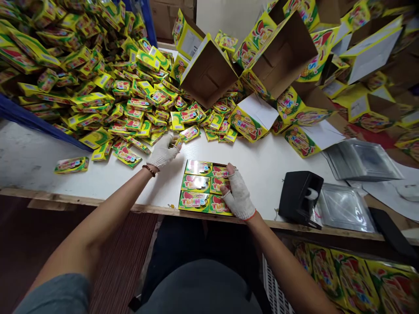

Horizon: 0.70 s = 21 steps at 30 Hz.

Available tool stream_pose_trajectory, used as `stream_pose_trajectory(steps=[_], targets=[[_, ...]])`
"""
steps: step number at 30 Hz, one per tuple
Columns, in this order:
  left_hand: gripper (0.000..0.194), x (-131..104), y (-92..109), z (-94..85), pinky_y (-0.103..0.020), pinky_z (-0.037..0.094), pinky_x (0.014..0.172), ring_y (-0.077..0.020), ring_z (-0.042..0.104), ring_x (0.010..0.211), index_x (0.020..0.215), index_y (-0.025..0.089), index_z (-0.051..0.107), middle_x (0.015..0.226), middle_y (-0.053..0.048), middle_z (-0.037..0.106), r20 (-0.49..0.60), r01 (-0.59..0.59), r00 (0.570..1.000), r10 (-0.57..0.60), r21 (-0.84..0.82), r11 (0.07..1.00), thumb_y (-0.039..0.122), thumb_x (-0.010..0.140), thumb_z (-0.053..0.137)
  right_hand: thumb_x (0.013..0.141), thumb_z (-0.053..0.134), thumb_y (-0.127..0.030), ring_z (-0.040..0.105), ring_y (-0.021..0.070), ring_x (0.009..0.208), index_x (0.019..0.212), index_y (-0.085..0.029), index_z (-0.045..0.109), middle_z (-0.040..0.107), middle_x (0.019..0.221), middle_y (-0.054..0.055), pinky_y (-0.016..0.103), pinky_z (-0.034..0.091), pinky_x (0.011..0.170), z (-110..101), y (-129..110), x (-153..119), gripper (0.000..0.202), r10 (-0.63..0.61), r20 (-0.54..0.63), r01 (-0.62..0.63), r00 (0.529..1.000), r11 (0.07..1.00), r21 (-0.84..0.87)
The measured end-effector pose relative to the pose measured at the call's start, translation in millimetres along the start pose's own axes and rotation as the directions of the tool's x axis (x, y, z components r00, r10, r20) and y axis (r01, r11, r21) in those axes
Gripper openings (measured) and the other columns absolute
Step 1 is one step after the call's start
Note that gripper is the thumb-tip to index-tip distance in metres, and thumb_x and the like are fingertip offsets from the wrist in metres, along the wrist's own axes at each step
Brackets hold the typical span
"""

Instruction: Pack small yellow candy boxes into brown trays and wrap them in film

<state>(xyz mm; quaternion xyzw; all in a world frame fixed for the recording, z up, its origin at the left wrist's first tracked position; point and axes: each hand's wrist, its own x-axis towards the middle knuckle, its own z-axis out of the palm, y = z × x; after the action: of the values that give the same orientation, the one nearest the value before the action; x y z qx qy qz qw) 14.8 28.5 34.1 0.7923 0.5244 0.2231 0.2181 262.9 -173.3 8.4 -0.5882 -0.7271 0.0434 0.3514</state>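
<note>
My left hand (164, 151), in a white fingerless glove, is at the front edge of a heap of small yellow-green candy boxes (131, 114). Its thumb and fingers close on one small candy box (179, 141), partly covered by the fingertips. At the table's front edge lies a shallow open carton (180, 201) with candy boxes (195, 183) laid flat in two visible columns, printed "TWINS". My right hand (240, 195), gloved the same way, grips this carton's right side, thumb over the boxes. The hand hides part of the right column.
Empty open display cartons (211, 72) pile up at the back right. A black tape dispenser (296, 196) stands right of my right hand, beside clear plastic covers (347, 207). A blue-edged bin (42, 126) spills boxes at left. Packed cartons (353, 279) sit low at right.
</note>
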Motion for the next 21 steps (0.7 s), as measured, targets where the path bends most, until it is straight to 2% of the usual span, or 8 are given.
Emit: stream_pose_trajectory(steps=[2,4,6,8,11,15,18,21], targets=[[0.036,-10,34,-0.7,-0.025,0.053,0.068,-0.0111,0.062,0.077,0.122,0.016,0.060,0.095,-0.003,0.072,0.102,-0.086,0.989,0.108,-0.204,0.975,0.041,0.097,0.052,0.098,0.044,-0.033,0.036,0.0303,0.147,0.158,-0.020,0.020,0.036,0.157,0.020,0.055,0.039,0.114,-8,1,14,0.066,0.018,-0.098,-0.012,0.995,0.998,0.057],[0.040,-19,69,1.4,-0.027,0.055,0.072,-0.0135,0.066,0.082,0.119,0.017,0.064,0.101,-0.005,0.073,0.239,-0.145,0.935,0.263,-0.418,0.897,0.045,0.091,0.059,0.095,0.051,-0.037,0.037,0.0322,0.146,0.154,-0.021,0.031,0.035,0.157,0.019,0.055,0.041,0.112,-19,1,35,0.064,0.037,-0.129,-0.025,0.991,0.996,0.090],[0.041,-23,96,7.5,-0.030,0.056,0.078,-0.0164,0.068,0.087,0.117,0.016,0.066,0.105,-0.006,0.074,0.318,-0.167,0.875,0.365,-0.509,0.844,0.045,0.087,0.063,0.093,0.054,-0.037,0.051,0.0310,0.133,0.138,-0.023,0.052,0.050,0.143,0.016,0.051,0.047,0.105,-29,4,56,0.048,0.049,-0.065,-0.041,0.997,0.991,0.127],[0.040,-25,110,16.4,-0.034,0.056,0.084,-0.0190,0.068,0.093,0.118,0.016,0.065,0.111,-0.008,0.073,0.286,-0.194,0.891,0.353,-0.464,0.864,0.042,0.089,0.061,0.093,0.051,-0.032,0.063,0.0258,0.108,0.111,-0.023,0.066,0.066,0.114,0.011,0.044,0.053,0.094,-33,11,68,0.026,0.067,0.025,-0.070,0.997,0.986,0.153],[0.043,-28,106,28.8,-0.041,0.052,0.096,-0.0245,0.065,0.109,0.127,0.014,0.061,0.122,-0.012,0.069,0.163,-0.290,0.930,0.330,-0.225,0.930,0.039,0.092,0.056,0.092,0.046,-0.025,0.065,0.0223,0.089,0.089,-0.021,0.068,0.068,0.088,0.007,0.038,0.054,0.084,-29,28,68,0.022,0.157,0.056,-0.163,0.986,0.978,0.134],[0.046,-40,90,35.6,-0.045,0.048,0.096,-0.0278,0.064,0.107,0.133,0.010,0.057,0.115,-0.015,0.070,0.245,-0.476,0.857,0.453,0.042,0.879,0.037,0.098,0.046,0.090,0.044,-0.022,0.064,0.0227,0.090,0.088,-0.021,0.068,0.069,0.090,0.008,0.037,0.053,0.083,-20,50,59,0.024,0.265,0.029,-0.267,0.964,0.959,0.094],[0.047,-47,86,36.5,-0.045,0.049,0.093,-0.0280,0.064,0.101,0.136,0.008,0.054,0.110,-0.014,0.070,0.253,-0.490,0.855,0.453,0.106,0.865,0.034,0.099,0.043,0.090,0.044,-0.021,0.063,0.0229,0.089,0.084,-0.021,0.068,0.068,0.088,0.007,0.037,0.052,0.083,-20,55,60,0.024,0.284,0.057,-0.288,0.957,0.955,0.066],[0.052,-48,84,36.8,-0.046,0.048,0.098,-0.0280,0.061,0.113,0.145,0.010,0.045,0.127,-0.016,0.066,0.220,-0.502,0.851,0.477,0.070,0.862,0.035,0.099,0.041,0.088,0.046,-0.021,0.062,0.0232,0.089,0.082,-0.020,0.067,0.067,0.088,0.008,0.038,0.052,0.085,-16,49,61,0.022,0.244,0.119,-0.248,0.963,0.968,0.023]])
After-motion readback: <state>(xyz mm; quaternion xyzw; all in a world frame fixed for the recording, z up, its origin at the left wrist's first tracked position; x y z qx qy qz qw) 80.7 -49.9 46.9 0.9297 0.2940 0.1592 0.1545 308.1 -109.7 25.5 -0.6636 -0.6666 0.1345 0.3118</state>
